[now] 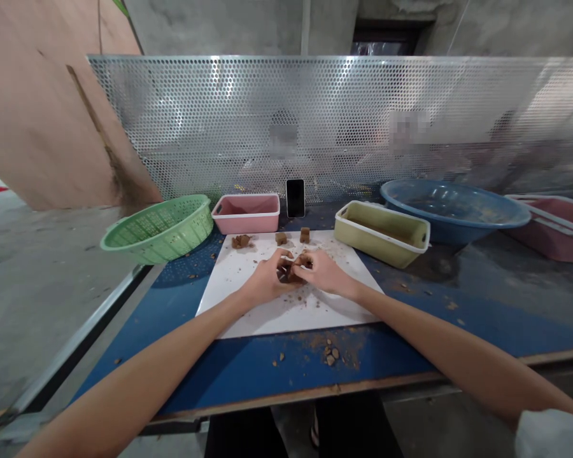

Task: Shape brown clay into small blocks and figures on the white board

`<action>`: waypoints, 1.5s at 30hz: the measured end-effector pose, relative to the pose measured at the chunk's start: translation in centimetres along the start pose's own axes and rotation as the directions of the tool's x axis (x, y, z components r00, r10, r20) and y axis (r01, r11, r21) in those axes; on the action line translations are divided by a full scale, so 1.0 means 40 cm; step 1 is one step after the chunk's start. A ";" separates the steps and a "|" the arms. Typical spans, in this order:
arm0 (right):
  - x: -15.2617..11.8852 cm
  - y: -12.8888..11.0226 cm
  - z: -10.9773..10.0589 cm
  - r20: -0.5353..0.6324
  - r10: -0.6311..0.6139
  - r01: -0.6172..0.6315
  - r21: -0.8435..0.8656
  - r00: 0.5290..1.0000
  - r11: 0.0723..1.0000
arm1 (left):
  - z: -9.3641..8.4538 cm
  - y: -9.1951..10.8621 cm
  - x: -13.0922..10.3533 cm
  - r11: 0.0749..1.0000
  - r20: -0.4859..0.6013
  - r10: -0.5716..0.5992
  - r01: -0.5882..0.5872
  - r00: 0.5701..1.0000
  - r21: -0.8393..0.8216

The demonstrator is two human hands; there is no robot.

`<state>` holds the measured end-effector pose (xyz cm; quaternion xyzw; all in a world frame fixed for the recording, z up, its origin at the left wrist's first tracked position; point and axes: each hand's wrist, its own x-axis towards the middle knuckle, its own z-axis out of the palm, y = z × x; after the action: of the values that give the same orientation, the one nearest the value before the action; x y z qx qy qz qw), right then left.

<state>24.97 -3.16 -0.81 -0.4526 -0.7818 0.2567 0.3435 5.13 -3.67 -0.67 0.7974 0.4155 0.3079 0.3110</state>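
Currently, the brown clay-like piece [285, 275] sits btwn both hands, just over the mid part of the white board [248, 315]. L hand [268, 278] is curved round the piece's L side, thumb and fingers bent in a narrow C; R hand [323, 272] pinches its R side, w/ thumb and fingertips close together. Exact contact pts are partly hidden by the fingers; can't tell if the dark area is a hollow or shadow. Handling (est.): prob. light, fairly soft, crumbly at edges, low slip when dry; judged from the loose crumbs on the board and the rough surface. Rec. grip: support the outer wall w/ the L palm and fingers, apply R fingertip pressure on thicker areas only, avoid thin edges, as these may crack. Adj. items: two small brown blocks, L block [281, 238] and R block [305, 235], stand apart near the board's far edge; a rough brown lump [241, 241] lies at the far L corner. Pink bin [246, 222] is beyond that corner; olive bin [381, 248] is at the board's far R corner.
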 end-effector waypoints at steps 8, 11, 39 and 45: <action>0.000 0.005 0.006 0.005 -0.025 0.024 0.013 1.000 1.000 | -0.002 0.003 -0.002 1.000 -0.001 -0.005 0.005 1.000 -0.010; 0.000 0.007 0.007 -0.033 -0.022 0.022 0.002 0.999 1.000 | -0.001 0.000 -0.001 1.000 0.000 -0.009 0.009 1.000 -0.008; -0.007 -0.003 -0.003 -0.057 -0.121 0.122 0.002 0.991 0.993 | 0.000 0.000 -0.003 1.000 -0.002 -0.014 0.014 1.000 0.002; -0.032 -0.004 -0.037 0.147 -0.313 0.339 -0.219 0.938 0.915 | -0.002 -0.001 -0.002 1.000 -0.001 0.016 -0.016 1.000 0.004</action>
<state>26.49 -4.23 -0.13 -0.3394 -0.8892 0.1234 0.2811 5.01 -3.69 -0.69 0.8012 0.4097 0.3099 0.3070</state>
